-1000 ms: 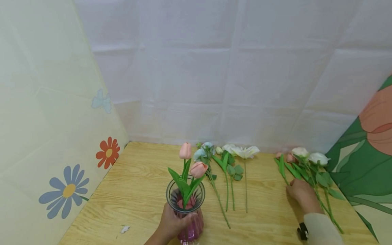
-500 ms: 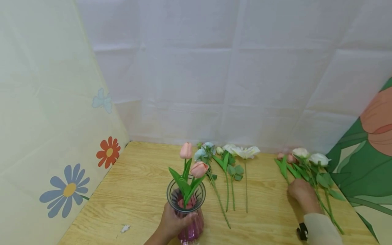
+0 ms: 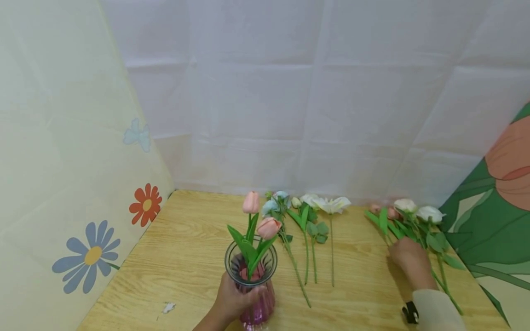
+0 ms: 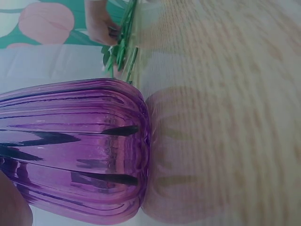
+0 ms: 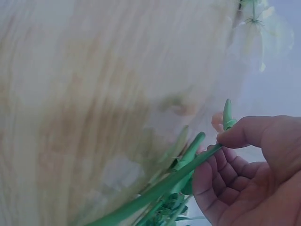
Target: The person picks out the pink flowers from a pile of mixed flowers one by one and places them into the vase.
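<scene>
Gripped a purple glass vase (image 3: 260, 309) upright with the left hand (image 3: 233, 295), with thumb and fingers curled round its ribbed body below the flared rim. Placed the vase at the front of the worktop (image 3: 178, 248), close to the middle, with its base on the wood in the left wrist view. Carried in the vase two pink tulips (image 3: 268, 228), with pointed green leaves (image 3: 250, 253) spread above the rim.

Pinched a green stem (image 5: 160, 187) between thumb and fingers of the right hand (image 3: 407, 258), low over the right side of the worktop. Showed pink heads (image 3: 392, 213) just beyond that hand, with white roses (image 3: 430, 214) beside them on the right. Could not tell which head the pinched stem bore.

Bore between the two hands a row of flowers with heads toward the back: a pale blue flower (image 3: 271, 208), a white bud (image 3: 296, 202), a white blossom (image 3: 310, 200) and a wide-open white flower (image 3: 334, 205). Included a white scrap (image 3: 168, 308) at the front left, and a pale sleeve (image 3: 439, 310) with a black wrist strap (image 3: 410, 312) on the right arm. Backed the worktop with a white cloth (image 3: 248, 101), beside a left panel (image 3: 54, 161) printed with daisies.
</scene>
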`<state>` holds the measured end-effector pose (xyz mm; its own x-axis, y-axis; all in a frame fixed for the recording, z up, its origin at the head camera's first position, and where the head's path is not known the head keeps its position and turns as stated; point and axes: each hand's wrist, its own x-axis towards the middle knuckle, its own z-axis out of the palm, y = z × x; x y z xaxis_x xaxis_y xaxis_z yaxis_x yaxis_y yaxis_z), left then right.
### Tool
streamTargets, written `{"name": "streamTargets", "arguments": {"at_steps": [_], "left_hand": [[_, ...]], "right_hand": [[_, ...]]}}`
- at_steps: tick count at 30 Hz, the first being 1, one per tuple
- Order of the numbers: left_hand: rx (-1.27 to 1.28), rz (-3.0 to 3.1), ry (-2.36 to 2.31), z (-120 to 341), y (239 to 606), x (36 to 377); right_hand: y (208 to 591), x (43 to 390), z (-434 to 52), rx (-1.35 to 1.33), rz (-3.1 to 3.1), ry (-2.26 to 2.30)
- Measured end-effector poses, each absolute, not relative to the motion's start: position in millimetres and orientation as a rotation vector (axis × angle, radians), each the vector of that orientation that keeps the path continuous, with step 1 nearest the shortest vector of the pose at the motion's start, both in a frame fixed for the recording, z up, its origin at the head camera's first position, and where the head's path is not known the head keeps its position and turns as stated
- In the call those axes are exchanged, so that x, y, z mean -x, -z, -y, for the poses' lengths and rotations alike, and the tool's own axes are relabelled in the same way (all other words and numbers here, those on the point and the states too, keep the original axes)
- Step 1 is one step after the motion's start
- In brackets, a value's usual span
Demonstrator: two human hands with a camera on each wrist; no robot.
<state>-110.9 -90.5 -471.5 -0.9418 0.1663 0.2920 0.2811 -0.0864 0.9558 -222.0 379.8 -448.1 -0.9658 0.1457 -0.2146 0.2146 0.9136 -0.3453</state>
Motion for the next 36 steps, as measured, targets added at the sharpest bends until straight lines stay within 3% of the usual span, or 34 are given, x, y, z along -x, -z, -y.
{"name": "streamTargets", "arguments": {"at_steps": [36], "left_hand": [[0.526, 2.094, 2.118, 91, 473, 111]], "right_hand": [[395, 205, -351, -0.287, -3.086, 0.688]]}}
